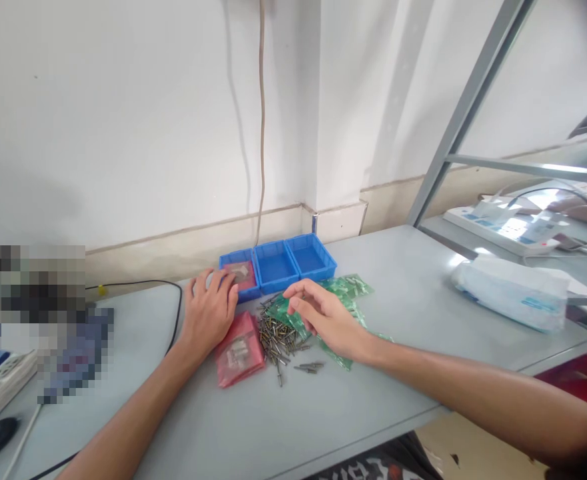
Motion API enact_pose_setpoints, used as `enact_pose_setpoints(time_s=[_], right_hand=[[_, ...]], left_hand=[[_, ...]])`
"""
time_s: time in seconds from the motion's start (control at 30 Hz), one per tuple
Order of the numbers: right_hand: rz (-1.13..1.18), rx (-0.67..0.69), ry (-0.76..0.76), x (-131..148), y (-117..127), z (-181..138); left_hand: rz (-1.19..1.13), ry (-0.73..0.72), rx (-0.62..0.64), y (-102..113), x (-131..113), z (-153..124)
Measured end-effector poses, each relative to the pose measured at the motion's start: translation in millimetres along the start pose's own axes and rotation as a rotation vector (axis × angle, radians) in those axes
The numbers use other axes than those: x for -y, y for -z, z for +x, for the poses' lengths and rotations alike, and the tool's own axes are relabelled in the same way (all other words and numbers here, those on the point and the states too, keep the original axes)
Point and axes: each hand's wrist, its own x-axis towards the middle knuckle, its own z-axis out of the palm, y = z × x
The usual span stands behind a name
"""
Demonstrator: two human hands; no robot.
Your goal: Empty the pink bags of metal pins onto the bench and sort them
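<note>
Pins (277, 339): heaped on the worktop (198, 427), to the left of the right hand (330, 320) and somewhat nearer the person than its fingertips. The right hand is the nearer one. The heap shows no common long axis; a few stray pins on its near side lie roughly crosswise.

Right hand: enters from the right over the green bags (358, 285), forearm low, thumb side showing. Its grip is loosely curled, with a small gap between thumb and forefinger; nothing is seen held in it.

Left hand (207, 310): palm down, forearm running up from the near left, fingers partly spread at the left tray (250, 293) and its red bag (243, 270). Whether this grip has hold of that bag cannot be told.

The lower red bag (240, 353) lies flat on the worktop between the left wrist and the pins, its longer side pointing away from the person. The middle tray (276, 267) and right tray (313, 259) adjoin the left tray in a row.
</note>
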Motion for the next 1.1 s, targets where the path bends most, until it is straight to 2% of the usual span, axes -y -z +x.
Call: enact_pose_setpoints(time_s=[0.23,0.5,0.8,1.1], right_hand=[[-0.005,0.004,0.0,0,-1,0],[-0.015,0.007,0.012,1,0,0],[-0.072,0.029,0.048,-5,1,0],[-0.179,0.052,0.089,-4,1,-3]], left_hand=[[0.028,-0.08,0.014,0,3,2],[0.016,-0.108,0.045,-1,6,3],[-0.044,-0.062,0.029,-11,10,1],[-0.06,-0.037,0.023,-11,6,0]])
